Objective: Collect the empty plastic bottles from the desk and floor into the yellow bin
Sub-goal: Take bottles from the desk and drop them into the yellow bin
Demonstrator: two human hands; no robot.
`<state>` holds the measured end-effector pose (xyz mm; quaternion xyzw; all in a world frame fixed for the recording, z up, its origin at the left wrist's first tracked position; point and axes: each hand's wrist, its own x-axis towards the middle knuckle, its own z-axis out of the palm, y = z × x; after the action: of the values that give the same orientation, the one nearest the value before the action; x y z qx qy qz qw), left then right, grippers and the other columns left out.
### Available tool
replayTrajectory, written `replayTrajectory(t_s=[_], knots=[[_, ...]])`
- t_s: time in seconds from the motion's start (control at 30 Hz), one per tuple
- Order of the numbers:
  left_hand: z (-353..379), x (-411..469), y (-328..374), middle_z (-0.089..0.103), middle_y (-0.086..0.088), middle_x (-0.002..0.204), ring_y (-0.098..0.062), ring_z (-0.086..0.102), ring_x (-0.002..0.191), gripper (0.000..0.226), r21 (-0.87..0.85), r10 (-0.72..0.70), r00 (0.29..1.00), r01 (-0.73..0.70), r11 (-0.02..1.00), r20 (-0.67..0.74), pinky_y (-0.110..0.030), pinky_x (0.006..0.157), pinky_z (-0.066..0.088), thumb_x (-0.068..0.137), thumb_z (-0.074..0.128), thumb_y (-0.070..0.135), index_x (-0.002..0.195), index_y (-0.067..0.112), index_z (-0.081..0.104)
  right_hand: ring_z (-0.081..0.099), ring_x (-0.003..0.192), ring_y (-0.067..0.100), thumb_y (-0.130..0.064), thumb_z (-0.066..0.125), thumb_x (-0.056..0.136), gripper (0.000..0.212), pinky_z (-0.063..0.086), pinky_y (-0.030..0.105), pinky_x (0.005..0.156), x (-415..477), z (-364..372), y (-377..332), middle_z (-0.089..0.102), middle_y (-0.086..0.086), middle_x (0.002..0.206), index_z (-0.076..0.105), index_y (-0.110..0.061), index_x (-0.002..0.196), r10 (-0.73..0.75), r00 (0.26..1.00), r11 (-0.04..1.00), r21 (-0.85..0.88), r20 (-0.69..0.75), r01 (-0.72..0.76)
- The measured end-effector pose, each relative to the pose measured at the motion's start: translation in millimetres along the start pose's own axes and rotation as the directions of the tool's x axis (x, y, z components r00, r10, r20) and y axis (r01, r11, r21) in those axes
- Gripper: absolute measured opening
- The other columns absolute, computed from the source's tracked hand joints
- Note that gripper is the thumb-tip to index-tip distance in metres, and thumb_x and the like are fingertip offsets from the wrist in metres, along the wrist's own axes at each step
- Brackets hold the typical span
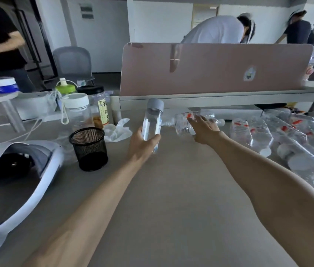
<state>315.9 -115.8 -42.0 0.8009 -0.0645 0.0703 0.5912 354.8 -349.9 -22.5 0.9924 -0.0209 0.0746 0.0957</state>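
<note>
While my left hand [142, 145] grips an upright grey-capped clear bottle [152, 122], right reaches.
Right hand [204, 130], fingers spread, rests on a lying red-labelled bottle [185, 124] just right of the grey-capped one, on the desk [171, 189].

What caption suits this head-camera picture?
Left hand holds a grey-capped clear bottle upright; right hand reaches a lying bottle on the desk.

my grey desk [171, 189] runs up to a pink divider [210, 68]. past it i see white walls [158, 20], a grey chair [73, 62] and grey floor [104, 79].
</note>
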Motion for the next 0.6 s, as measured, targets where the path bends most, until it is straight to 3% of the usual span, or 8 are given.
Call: replayTrajectory(t_s=[0.07, 0.17, 0.27, 0.33, 0.4, 0.47, 0.53, 0.6], knots=[[2.0, 1.5, -6.0, 0.066, -0.002, 0.096, -0.017, 0.067, 0.08, 0.017, -0.049, 0.011, 0.999, -0.013, 0.999, -0.036, -0.027, 0.058, 0.055, 0.081, 0.067, 0.031, 0.093, 0.033, 0.054, 0.034, 0.138, 0.031, -0.012, 0.068, 0.08, 0.089, 0.032, 0.041, 0.109, -0.4, 7.7, -1.1, 0.032, 0.014, 0.15, 0.016, -0.013, 0.152, -0.009, 0.998, 1.0, -0.003, -0.059, 0.009], [6.8, 0.4, -14.1, 0.064, 0.003, 0.094, -0.015, 0.066, 0.084, 0.016, -0.08, 0.001, 0.997, -0.007, 0.997, -0.073, -0.028, 0.065, 0.055, 0.082, 0.067, 0.032, 0.085, 0.036, 0.051, 0.042, 0.13, 0.032, -0.014, 0.074, 0.074, 0.083, 0.036, 0.037, 0.107, -6.4, 9.1, -5.1, 0.036, 0.018, 0.139, 0.031, -0.008, 0.145, -0.071, 0.99, 0.997, -0.049, -0.123, 0.065], [10.0, -2.8, -15.2, 0.064, 0.005, 0.099, -0.013, 0.065, 0.088, 0.024, -0.141, -0.032, 0.992, 0.015, 0.99, -0.121, -0.036, 0.074, 0.058, 0.08, 0.067, 0.035, 0.1, 0.036, 0.053, 0.05, 0.12, 0.029, -0.022, 0.079, 0.072, 0.07, 0.04, 0.034, 0.102, -17.6, 1.3, -7.3, 0.038, 0.015, 0.135, 0.047, -0.011, 0.134, -0.165, 0.976, 0.985, -0.07, -0.142, 0.156], [9.5, -7.6, -9.9, 0.064, 0.003, 0.101, -0.012, 0.065, 0.085, 0.035, -0.179, -0.06, 0.988, 0.034, 0.983, -0.145, -0.037, 0.071, 0.06, 0.079, 0.067, 0.035, 0.111, 0.031, 0.052, 0.054, 0.115, 0.029, -0.027, 0.081, 0.071, 0.071, 0.045, 0.031, 0.094, -27.5, -6.4, -9.4, 0.039, 0.013, 0.134, 0.049, -0.012, 0.133, -0.207, 0.967, 0.978, -0.049, -0.149, 0.202], [7.5, -15.6, -1.6, 0.064, 0.003, 0.098, -0.012, 0.065, 0.082, 0.035, -0.179, -0.066, 0.986, 0.037, 0.983, -0.154, -0.035, 0.066, 0.061, 0.08, 0.067, 0.032, 0.111, 0.028, 0.051, 0.057, 0.11, 0.029, -0.027, 0.082, 0.068, 0.075, 0.051, 0.033, 0.088, -42.4, -17.6, -9.8, 0.041, 0.009, 0.132, 0.048, -0.014, 0.133, -0.206, 0.963, 0.976, 0.037, -0.175, 0.216], [4.7, -26.1, 7.6, 0.064, 0.001, 0.099, -0.018, 0.066, 0.087, 0.033, -0.153, -0.06, 0.987, 0.037, 0.988, -0.149, -0.04, 0.071, 0.061, 0.079, 0.067, 0.033, 0.108, 0.027, 0.05, 0.056, 0.112, 0.028, -0.026, 0.081, 0.068, 0.078, 0.053, 0.037, 0.083, -60.6, -32.2, -8.4, 0.044, 0.005, 0.134, 0.044, -0.015, 0.136, -0.168, 0.959, 0.963, 0.171, -0.228, 0.209], [4.0, -38.8, 19.0, 0.064, -0.002, 0.102, -0.022, 0.066, 0.088, 0.032, -0.11, -0.035, 0.991, 0.02, 0.994, -0.132, -0.043, 0.075, 0.059, 0.079, 0.067, 0.033, 0.105, 0.027, 0.049, 0.052, 0.12, 0.026, -0.027, 0.078, 0.07, 0.081, 0.046, 0.031, 0.083, -82.3, -50.6, -4.3, 0.048, 0.004, 0.139, 0.04, -0.016, 0.141, -0.088, 0.95, 0.923, 0.335, -0.299, 0.191], [7.0, -52.8, 34.4, 0.064, -0.001, 0.099, -0.023, 0.066, 0.087, 0.034, -0.071, 0.004, 0.995, -0.011, 0.997, -0.101, -0.042, 0.078, 0.057, 0.078, 0.066, 0.036, 0.107, 0.027, 0.05, 0.053, 0.117, 0.026, -0.03, 0.076, 0.071, 0.078, 0.04, 0.029, 0.077, -107.2, -70.8, 2.2, 0.056, 0.004, 0.131, 0.041, -0.017, 0.139, 0.054, 0.945, 0.852, 0.509, -0.323, 0.126]])
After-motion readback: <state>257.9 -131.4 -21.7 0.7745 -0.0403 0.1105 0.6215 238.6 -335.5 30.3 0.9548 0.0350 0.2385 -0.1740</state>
